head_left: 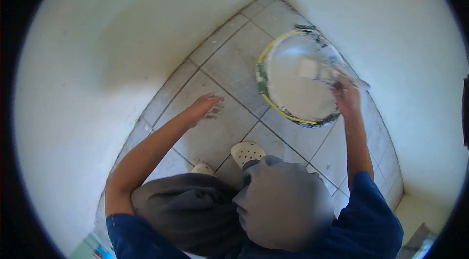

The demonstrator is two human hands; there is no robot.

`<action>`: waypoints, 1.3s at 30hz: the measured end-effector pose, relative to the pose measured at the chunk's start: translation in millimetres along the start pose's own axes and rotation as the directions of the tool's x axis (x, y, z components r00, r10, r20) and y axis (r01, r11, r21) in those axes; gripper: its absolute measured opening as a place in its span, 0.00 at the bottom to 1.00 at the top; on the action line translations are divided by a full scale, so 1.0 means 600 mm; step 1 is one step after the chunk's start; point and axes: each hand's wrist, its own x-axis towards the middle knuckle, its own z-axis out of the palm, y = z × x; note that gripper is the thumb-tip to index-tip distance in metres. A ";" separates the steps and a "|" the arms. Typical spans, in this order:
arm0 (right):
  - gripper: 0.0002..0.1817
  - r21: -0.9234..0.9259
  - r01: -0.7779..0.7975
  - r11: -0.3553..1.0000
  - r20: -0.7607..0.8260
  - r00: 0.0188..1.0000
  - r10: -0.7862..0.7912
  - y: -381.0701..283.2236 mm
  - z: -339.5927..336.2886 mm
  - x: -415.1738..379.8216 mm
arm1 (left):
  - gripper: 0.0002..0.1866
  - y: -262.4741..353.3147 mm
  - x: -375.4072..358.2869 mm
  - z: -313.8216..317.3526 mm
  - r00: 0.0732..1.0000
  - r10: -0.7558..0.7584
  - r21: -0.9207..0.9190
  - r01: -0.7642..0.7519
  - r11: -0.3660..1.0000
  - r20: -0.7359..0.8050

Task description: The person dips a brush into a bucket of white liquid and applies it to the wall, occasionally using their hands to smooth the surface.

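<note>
Indoors, a brush over a bucket of pale liquid

The person's right hand is at the bucket's right side, its fingers closed around the brush's handle, though blur hides exactly how each finger sits. The brush head lies over the pale liquid inside the rim; whether it touches the surface cannot be told. A yellow handle with a green grip runs along the bucket's left side, and dark and white smears mark the rim.

The left hand hovers over the tiled floor, apart from the bucket, holding nothing, its fingers slightly apart and smudged white. The bucket stands on the tiles, close to the right-hand wall and near the corner. Pale shoes with holes show below, along with dark gray trousers and blue sleeves.
</note>
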 end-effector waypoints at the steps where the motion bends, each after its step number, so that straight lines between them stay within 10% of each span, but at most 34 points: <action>1: 0.18 -0.454 0.230 0.861 0.035 0.970 -0.240 0.011 -0.009 0.000 | 0.23 -0.002 0.001 -0.007 1.000 0.010 -0.033 -0.010 0.999 0.003; 2: 0.17 0.058 0.004 0.998 -0.039 0.999 -0.002 -0.009 0.002 -0.002 | 0.22 -0.004 -0.001 -0.012 1.000 0.026 -0.063 -0.025 0.998 0.004; 3: 0.17 0.550 -0.222 0.805 0.020 0.967 0.253 -0.035 0.011 0.000 | 0.22 -0.003 0.000 -0.020 1.000 0.009 -0.054 -0.011 0.999 -0.027; 16: 0.15 0.829 0.011 0.559 0.105 0.979 -0.175 -0.190 0.247 -0.026 | 0.22 -0.031 -0.033 -0.139 0.945 0.025 0.146 0.024 0.989 -0.326; 19: 0.11 0.630 0.048 0.776 0.004 0.998 -0.065 -0.175 0.387 -0.030 | 0.23 -0.046 -0.051 -0.160 0.934 0.048 0.222 0.034 0.975 -0.354; 20: 0.11 0.836 -0.240 0.492 0.172 0.968 0.180 -0.211 0.437 -0.047 | 0.24 -0.048 -0.056 -0.170 0.933 0.060 0.235 0.027 0.972 -0.356; 27: 0.17 0.769 -0.301 0.564 0.121 0.935 0.335 -0.089 0.694 -0.022 | 0.26 -0.060 -0.109 -0.162 0.926 -0.031 0.228 0.125 0.966 -0.377; 39: 0.14 0.970 0.017 0.243 0.010 0.994 -0.111 -0.421 0.596 -0.033 | 0.26 -0.049 -0.103 -0.174 0.930 -0.004 0.260 0.107 0.960 -0.368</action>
